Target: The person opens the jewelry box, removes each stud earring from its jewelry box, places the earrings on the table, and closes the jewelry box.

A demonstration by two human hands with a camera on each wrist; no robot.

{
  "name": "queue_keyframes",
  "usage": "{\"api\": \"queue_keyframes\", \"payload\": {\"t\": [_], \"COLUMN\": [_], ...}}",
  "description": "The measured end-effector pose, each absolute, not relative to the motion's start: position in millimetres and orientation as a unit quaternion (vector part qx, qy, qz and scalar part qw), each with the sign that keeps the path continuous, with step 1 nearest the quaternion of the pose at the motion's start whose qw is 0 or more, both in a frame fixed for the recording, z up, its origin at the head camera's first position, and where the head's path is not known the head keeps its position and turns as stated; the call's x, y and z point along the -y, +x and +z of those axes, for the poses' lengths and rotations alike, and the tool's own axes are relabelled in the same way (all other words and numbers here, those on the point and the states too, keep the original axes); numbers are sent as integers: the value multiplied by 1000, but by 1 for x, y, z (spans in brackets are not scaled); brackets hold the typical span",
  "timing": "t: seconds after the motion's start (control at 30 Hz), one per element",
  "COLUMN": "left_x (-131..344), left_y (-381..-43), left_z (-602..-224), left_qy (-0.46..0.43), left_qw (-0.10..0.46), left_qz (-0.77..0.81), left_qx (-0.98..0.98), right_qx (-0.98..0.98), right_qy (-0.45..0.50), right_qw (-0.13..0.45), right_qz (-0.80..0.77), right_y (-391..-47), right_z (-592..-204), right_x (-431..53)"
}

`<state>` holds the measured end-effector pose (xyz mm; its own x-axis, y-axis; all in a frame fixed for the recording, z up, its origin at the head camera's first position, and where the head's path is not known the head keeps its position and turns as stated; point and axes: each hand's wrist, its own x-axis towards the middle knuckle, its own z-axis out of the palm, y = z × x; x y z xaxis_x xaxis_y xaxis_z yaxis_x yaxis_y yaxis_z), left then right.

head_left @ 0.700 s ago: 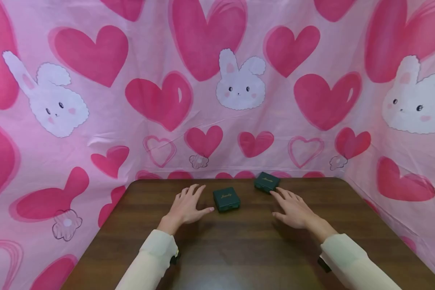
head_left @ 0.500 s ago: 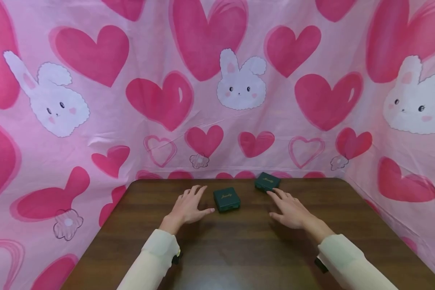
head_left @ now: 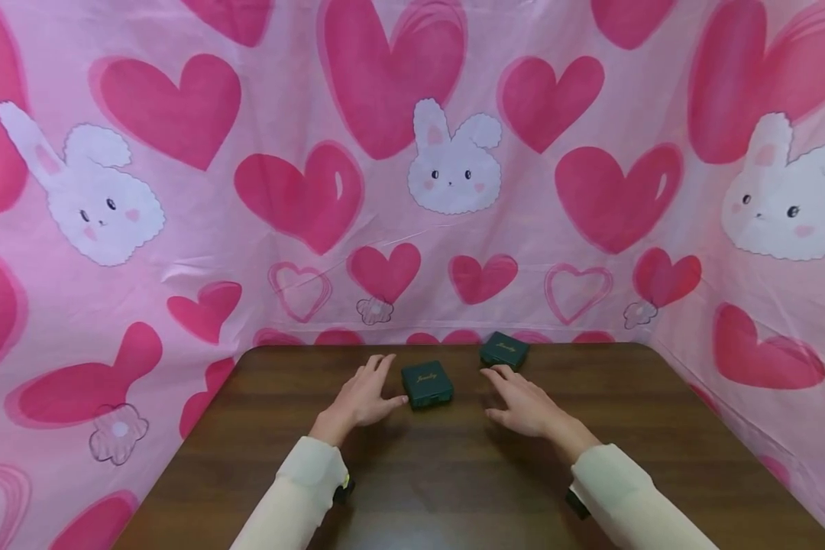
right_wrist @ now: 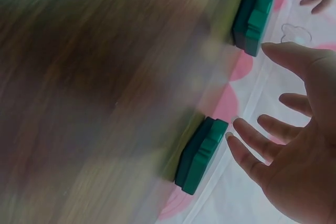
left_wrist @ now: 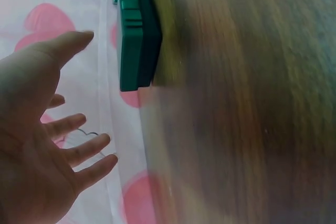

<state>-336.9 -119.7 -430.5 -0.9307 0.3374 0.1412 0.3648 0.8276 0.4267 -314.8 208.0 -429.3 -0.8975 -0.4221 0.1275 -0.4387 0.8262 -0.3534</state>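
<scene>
Two dark green square boxes with gold lettering on their lids lie closed on the wooden table. The nearer box (head_left: 427, 383) sits between the two hands, and the farther box (head_left: 505, 351) stands at the back edge, slightly right. My left hand (head_left: 363, 395) hovers just left of the nearer box, fingers spread and thumb pointing toward its side. In the left wrist view that hand (left_wrist: 50, 124) holds nothing. My right hand (head_left: 525, 405) is to the right of the nearer box and in front of the farther one. Its fingers (right_wrist: 254, 142) are spread, with nothing between them.
The brown wooden table (head_left: 447, 481) spreads out in front of me. A pink cloth (head_left: 385, 221) with hearts and rabbit faces hangs behind it and at both sides. Both wrists wear dark devices below cream sleeves (head_left: 285, 493).
My right hand has moved left, toward the nearer box. The left hand has shifted slightly right, closer to that box. Both boxes stay in place on the table.
</scene>
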Motion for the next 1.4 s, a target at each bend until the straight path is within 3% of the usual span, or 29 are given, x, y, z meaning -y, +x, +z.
{"api": "queue_keyframes", "payload": {"t": [1.4], "left_x": [99], "left_y": [-368], "left_z": [-444], "left_qy": [-157], "left_qw": [-69], "left_qz": [-335], "left_qx": [927], "right_qx": [947], "right_qy": [213], "right_qw": [-20], "right_qz": [241], "right_y": [-374], "right_z": [-448], "right_x": [-139]}}
